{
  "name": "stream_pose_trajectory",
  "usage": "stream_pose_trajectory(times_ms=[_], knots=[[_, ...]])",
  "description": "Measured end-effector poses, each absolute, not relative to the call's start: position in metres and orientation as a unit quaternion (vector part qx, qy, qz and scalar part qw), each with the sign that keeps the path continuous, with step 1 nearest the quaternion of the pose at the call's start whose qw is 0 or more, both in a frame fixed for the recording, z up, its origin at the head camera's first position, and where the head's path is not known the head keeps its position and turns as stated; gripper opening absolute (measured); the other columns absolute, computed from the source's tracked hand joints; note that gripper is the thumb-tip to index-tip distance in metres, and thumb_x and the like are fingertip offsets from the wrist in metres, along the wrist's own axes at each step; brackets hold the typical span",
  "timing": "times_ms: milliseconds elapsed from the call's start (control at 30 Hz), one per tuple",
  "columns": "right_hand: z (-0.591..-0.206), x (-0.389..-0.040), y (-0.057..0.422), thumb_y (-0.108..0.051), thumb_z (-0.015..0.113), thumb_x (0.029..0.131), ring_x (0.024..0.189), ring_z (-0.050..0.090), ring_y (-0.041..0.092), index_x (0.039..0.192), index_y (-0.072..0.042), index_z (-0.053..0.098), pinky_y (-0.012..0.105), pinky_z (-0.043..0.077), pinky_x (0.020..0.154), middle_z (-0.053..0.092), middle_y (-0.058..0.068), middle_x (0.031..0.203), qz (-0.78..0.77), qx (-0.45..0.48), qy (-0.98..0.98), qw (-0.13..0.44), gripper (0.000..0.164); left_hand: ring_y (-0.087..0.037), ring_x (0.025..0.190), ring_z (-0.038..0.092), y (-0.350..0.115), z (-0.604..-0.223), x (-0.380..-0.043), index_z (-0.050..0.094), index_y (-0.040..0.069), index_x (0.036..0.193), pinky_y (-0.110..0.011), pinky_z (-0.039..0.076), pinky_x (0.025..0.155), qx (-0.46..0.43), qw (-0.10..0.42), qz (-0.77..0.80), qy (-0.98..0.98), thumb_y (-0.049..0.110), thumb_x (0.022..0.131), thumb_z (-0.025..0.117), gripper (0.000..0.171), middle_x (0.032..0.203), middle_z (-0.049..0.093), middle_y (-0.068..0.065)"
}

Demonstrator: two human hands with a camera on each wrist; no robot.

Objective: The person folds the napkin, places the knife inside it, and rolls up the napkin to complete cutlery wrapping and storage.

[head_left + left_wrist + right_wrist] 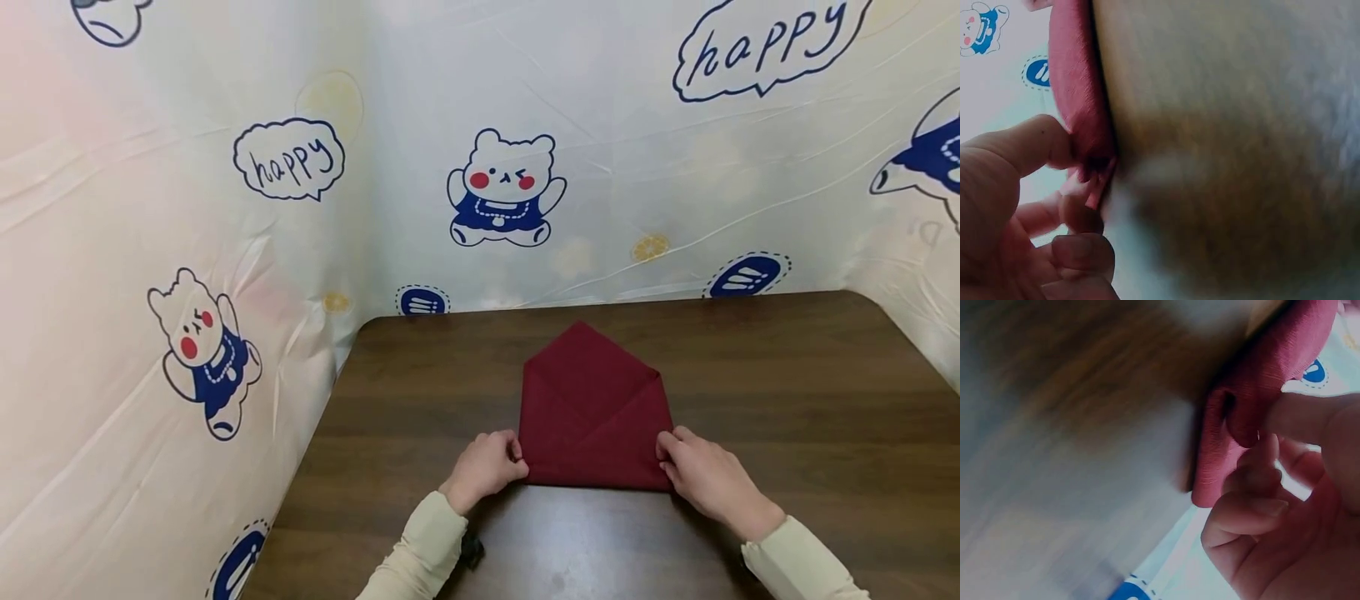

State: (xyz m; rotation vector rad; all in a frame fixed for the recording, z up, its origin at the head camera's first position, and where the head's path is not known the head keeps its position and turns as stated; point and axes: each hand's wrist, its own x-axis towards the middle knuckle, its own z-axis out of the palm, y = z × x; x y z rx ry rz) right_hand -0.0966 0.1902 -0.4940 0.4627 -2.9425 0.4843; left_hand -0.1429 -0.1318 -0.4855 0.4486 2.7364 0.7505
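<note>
A dark red cloth [592, 417], folded into an envelope-like shape with its point toward the far side, lies on the brown wooden table. At its near left corner my left hand [489, 467] pinches the folded edge between thumb and fingers. My right hand [708, 475] pinches the near right corner in the same way. In the left wrist view the cloth [1082, 75] shows a rolled edge ending at the fingertips. In the right wrist view the layered fold of the cloth [1247, 406] sits between thumb and index finger.
The wooden table [420, 392] extends around the cloth on all sides. A curtain [600, 100] printed with bears and "happy" bubbles hangs behind and at both sides. A small black object [471, 550] shows beside the left sleeve.
</note>
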Motion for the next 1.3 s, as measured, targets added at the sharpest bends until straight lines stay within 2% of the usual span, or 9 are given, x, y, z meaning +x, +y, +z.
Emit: stream_pose_trajectory(times_ms=[233,433,600,800,867,1000,1100,1300], knots=[[-0.494,-0.094,0.187,0.001,0.063,0.075,0.051,0.037,0.008,0.077,-0.02,0.052,0.024,0.034,0.046,0.044,-0.008,0.073,0.144,0.19,-0.969,0.069,0.024,-0.006,0.063,0.043,-0.127,-0.49,-0.138,0.059,0.019,0.086,-0.019,0.037,0.055,0.297,0.056,0.167,0.938,0.008,0.085,0.064,0.012,0.08,0.048,0.005],[-0.497,-0.092,0.186,0.003,0.065,0.075,0.052,0.039,0.006,0.073,-0.02,0.057,0.022,0.037,0.049,0.042,-0.009,0.073,0.156,0.206,-0.962,0.09,0.024,-0.009,0.078,0.052,-0.124,-0.49,-0.131,0.067,0.024,0.092,-0.018,0.045,0.064,0.401,-0.02,0.057,0.914,0.002,0.084,0.063,0.024,0.088,0.055,0.007],[-0.501,-0.091,0.186,0.002,0.067,0.073,0.055,0.04,0.004,0.073,-0.019,0.062,0.022,0.039,0.051,0.043,-0.009,0.075,0.166,0.216,-0.956,0.106,0.022,-0.009,0.08,0.055,-0.127,-0.491,-0.129,0.074,0.023,0.096,-0.02,0.048,0.07,0.409,-0.037,0.028,0.911,0.009,0.086,0.064,0.02,0.089,0.061,0.01],[-0.496,-0.086,0.185,-0.006,0.066,0.073,0.062,0.039,0.003,0.076,-0.017,0.069,0.021,0.039,0.056,0.042,-0.01,0.076,0.165,0.215,-0.958,0.095,0.012,-0.009,0.077,0.054,-0.131,-0.485,-0.125,0.077,0.024,0.099,-0.022,0.044,0.063,0.416,-0.055,0.018,0.908,0.025,0.084,0.072,0.016,0.087,0.061,0.012],[-0.493,-0.084,0.185,-0.01,0.067,0.074,0.066,0.04,0.005,0.079,-0.015,0.072,0.021,0.039,0.057,0.043,-0.01,0.077,0.154,0.21,-0.962,0.079,0.009,-0.009,0.077,0.054,-0.132,-0.483,-0.124,0.077,0.023,0.1,-0.021,0.042,0.063,0.417,-0.057,0.018,0.907,0.024,0.082,0.074,0.019,0.087,0.061,0.012],[-0.489,-0.081,0.188,-0.017,0.071,0.072,0.076,0.044,0.009,0.088,-0.013,0.076,0.023,0.04,0.053,0.045,-0.011,0.082,0.124,0.207,-0.968,0.066,0.018,-0.009,0.08,0.052,-0.133,-0.486,-0.126,0.078,0.023,0.099,-0.021,0.04,0.066,0.418,-0.073,0.021,0.905,0.018,0.078,0.076,0.021,0.085,0.063,0.012],[-0.49,-0.08,0.19,-0.017,0.078,0.068,0.078,0.043,0.011,0.089,-0.014,0.076,0.023,0.041,0.051,0.046,-0.01,0.084,0.111,0.231,-0.963,0.089,0.022,-0.01,0.081,0.051,-0.134,-0.488,-0.127,0.078,0.023,0.096,-0.022,0.04,0.069,0.428,-0.088,0.02,0.899,0.016,0.076,0.078,0.021,0.083,0.062,0.012],[-0.496,-0.084,0.195,-0.015,0.087,0.058,0.076,0.041,0.013,0.08,-0.012,0.075,0.027,0.044,0.06,0.049,-0.007,0.085,0.108,0.311,-0.928,0.173,0.026,-0.01,0.084,0.052,-0.135,-0.488,-0.128,0.077,0.022,0.092,-0.023,0.042,0.072,0.45,-0.1,0.004,0.887,0.015,0.074,0.08,0.02,0.08,0.059,0.011]])
